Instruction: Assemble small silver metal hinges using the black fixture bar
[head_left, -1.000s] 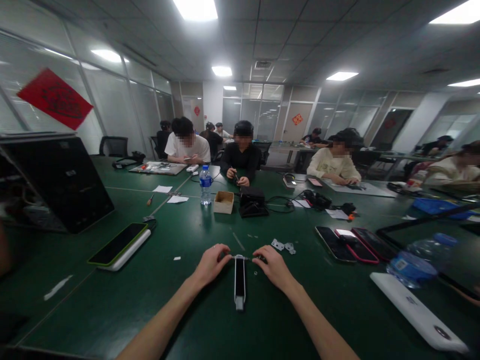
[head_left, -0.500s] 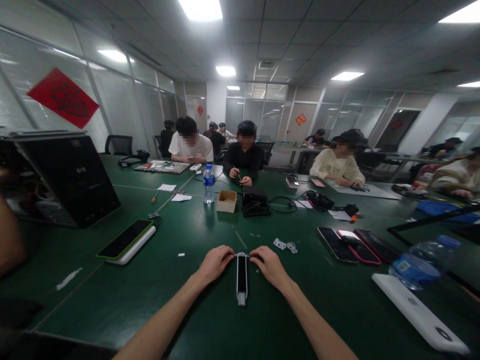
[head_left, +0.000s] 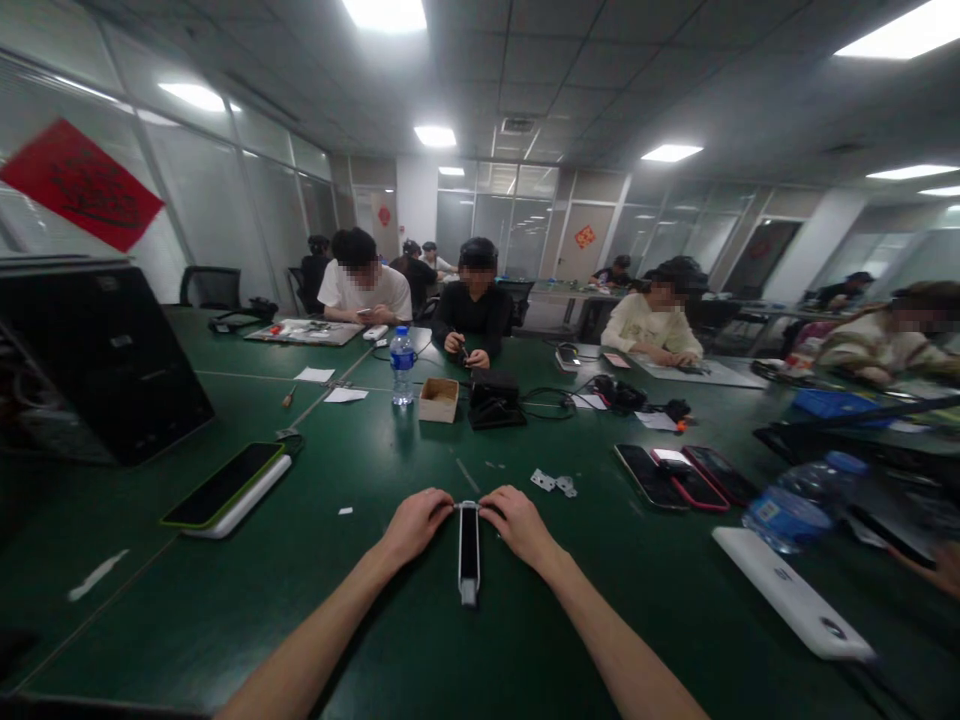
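Observation:
A slim device (head_left: 469, 555) with a light grey frame and a long black face lies on the green table in front of me, pointing away from me. My left hand (head_left: 417, 522) is closed at the left of its far end, thumb and fingers pinched on a small part that sticks out there. From the other side my right hand (head_left: 517, 520) pinches the matching spot. The small parts are mostly hidden by my fingertips. Just beyond my right hand lie small pale metal plates (head_left: 553, 483).
Phones (head_left: 649, 475) and a water bottle (head_left: 795, 505) lie right, by a white power bank (head_left: 791, 590). Left are a green-edged phone (head_left: 225, 485) and a black computer case (head_left: 112, 350). Ahead stand an open box (head_left: 438, 400) and an upright bottle (head_left: 403, 365). Several people sit beyond.
My view has turned slightly right, so everything appears further left. Both hands keep their pinch beside the device. Another person's hand with a dark object now shows at the right edge.

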